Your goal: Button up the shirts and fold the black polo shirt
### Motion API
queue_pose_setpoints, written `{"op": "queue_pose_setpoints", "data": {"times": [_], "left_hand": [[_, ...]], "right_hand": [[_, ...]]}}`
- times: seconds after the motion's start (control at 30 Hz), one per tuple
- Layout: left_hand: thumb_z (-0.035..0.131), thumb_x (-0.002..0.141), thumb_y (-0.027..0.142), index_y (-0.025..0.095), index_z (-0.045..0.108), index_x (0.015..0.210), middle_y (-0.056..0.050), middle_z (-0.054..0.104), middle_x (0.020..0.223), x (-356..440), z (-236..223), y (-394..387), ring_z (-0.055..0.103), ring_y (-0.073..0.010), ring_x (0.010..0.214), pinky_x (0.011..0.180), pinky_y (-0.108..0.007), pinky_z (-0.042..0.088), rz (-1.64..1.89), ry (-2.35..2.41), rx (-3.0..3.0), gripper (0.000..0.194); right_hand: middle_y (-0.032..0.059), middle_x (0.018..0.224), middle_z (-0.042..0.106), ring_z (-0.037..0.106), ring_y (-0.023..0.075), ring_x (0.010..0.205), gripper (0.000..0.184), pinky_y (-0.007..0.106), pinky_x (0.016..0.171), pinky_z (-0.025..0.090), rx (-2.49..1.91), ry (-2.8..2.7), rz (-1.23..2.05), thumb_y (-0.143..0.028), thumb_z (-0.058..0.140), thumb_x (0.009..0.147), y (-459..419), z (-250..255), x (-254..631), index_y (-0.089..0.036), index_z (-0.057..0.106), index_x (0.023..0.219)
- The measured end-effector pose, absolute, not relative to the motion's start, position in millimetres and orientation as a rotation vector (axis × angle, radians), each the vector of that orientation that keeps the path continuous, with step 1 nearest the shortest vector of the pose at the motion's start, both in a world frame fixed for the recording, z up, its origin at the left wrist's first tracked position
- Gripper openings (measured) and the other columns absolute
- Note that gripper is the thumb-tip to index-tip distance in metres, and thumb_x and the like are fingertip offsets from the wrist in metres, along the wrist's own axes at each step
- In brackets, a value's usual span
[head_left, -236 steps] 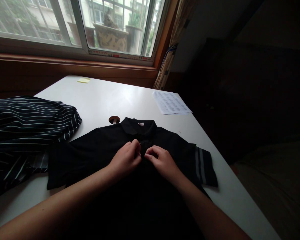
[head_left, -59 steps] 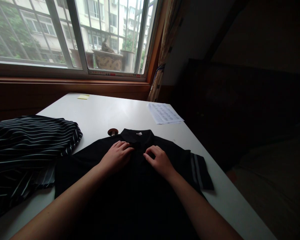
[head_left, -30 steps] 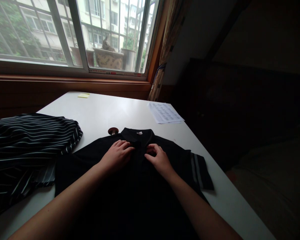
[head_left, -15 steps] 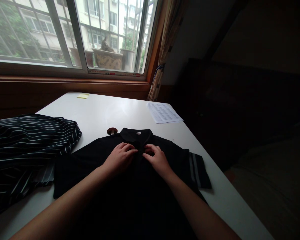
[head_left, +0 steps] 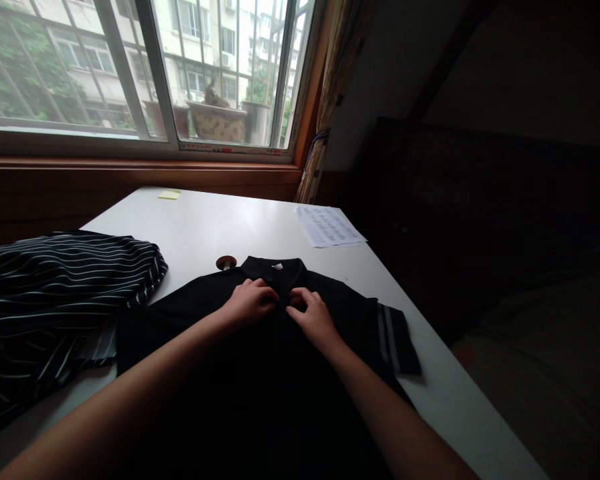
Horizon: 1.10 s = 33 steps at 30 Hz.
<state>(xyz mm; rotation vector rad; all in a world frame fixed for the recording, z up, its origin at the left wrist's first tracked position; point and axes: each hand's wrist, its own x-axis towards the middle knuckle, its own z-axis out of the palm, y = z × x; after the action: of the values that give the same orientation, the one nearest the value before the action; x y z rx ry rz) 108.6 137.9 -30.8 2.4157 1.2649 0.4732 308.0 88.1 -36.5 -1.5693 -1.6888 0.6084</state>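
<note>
The black polo shirt looks light and limp, best pinched at its placket; whether left hand or right hand grips it, I cannot tell.

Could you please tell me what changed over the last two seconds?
The left hand has shifted right, toward the right hand, and curled over the black polo shirt; its grip is unclear. The right hand barely moved; the striped garment and printed sheets stayed.

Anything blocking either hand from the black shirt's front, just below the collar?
Nothing visible: the left hand and right hand are both at the front of the black shirt, just below its collar. The striped garment lies off to the left, apart from both hands.
</note>
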Motion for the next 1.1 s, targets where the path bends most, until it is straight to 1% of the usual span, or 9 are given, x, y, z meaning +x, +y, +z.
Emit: {"op": "queue_pose_setpoints", "data": {"times": [0.1, 0.33, 0.47, 0.73, 0.9, 1.1], "left_hand": [[0.066, 0.081, 0.028, 0.032, 0.075, 0.096, -0.003, 0.067, 0.104, 114, -33, 141, 0.059, -0.024, 0.095, 0.081, -0.034, 0.046, 0.535, 1.244, 2.417, 0.017], [0.067, 0.082, 0.02, 0.026, 0.075, 0.091, -0.002, 0.073, 0.096, 110, -44, 141, 0.062, -0.0217, 0.093, 0.082, -0.033, 0.046, 0.707, 1.137, 2.378, 0.014], [0.066, 0.082, 0.017, 0.025, 0.074, 0.089, -0.001, 0.073, 0.094, 110, -46, 141, 0.062, -0.021, 0.091, 0.08, -0.031, 0.047, 0.742, 1.127, 2.362, 0.013], [0.064, 0.082, 0.015, 0.023, 0.072, 0.087, -0.001, 0.075, 0.09, 110, -45, 139, 0.062, -0.0204, 0.087, 0.077, -0.031, 0.047, 0.776, 1.128, 2.32, 0.012], [0.064, 0.08, 0.016, 0.022, 0.07, 0.087, -0.001, 0.074, 0.086, 111, -41, 137, 0.063, -0.0198, 0.083, 0.076, -0.03, 0.047, 0.801, 1.122, 2.227, 0.011], [0.067, 0.079, 0.025, 0.021, 0.065, 0.089, -0.002, 0.072, 0.087, 111, -37, 135, 0.066, -0.0187, 0.082, 0.071, -0.027, 0.049, 0.847, 1.11, 2.003, 0.011]], "right_hand": [[0.0032, 0.091, 0.062, 0.061, 0.0197, 0.089, 0.03, 0.037, 0.09, 0.05, -1.558, -1.688, 0.615, -0.014, 0.068, 0.073, 89, -38, 309, -0.022, 0.068, 0.102], [0.0023, 0.092, 0.062, 0.061, 0.0194, 0.09, 0.028, 0.037, 0.092, 0.049, -1.537, -1.698, 0.634, -0.013, 0.064, 0.074, 90, -40, 310, -0.025, 0.068, 0.1], [0.0025, 0.091, 0.062, 0.061, 0.0204, 0.092, 0.028, 0.037, 0.092, 0.049, -1.544, -1.7, 0.641, -0.013, 0.064, 0.075, 90, -39, 309, -0.024, 0.067, 0.101], [0.0021, 0.093, 0.059, 0.062, 0.019, 0.089, 0.03, 0.036, 0.091, 0.05, -1.536, -1.665, 0.647, -0.015, 0.065, 0.075, 89, -39, 309, -0.023, 0.065, 0.103], [0.0013, 0.092, 0.062, 0.063, 0.0182, 0.087, 0.03, 0.033, 0.085, 0.05, -1.47, -1.702, 0.652, -0.015, 0.062, 0.077, 87, -39, 308, -0.024, 0.063, 0.105], [0.0, 0.089, 0.065, 0.063, 0.0174, 0.085, 0.029, 0.031, 0.081, 0.049, -1.394, -1.757, 0.651, -0.017, 0.06, 0.08, 86, -38, 307, -0.024, 0.06, 0.108]]}}
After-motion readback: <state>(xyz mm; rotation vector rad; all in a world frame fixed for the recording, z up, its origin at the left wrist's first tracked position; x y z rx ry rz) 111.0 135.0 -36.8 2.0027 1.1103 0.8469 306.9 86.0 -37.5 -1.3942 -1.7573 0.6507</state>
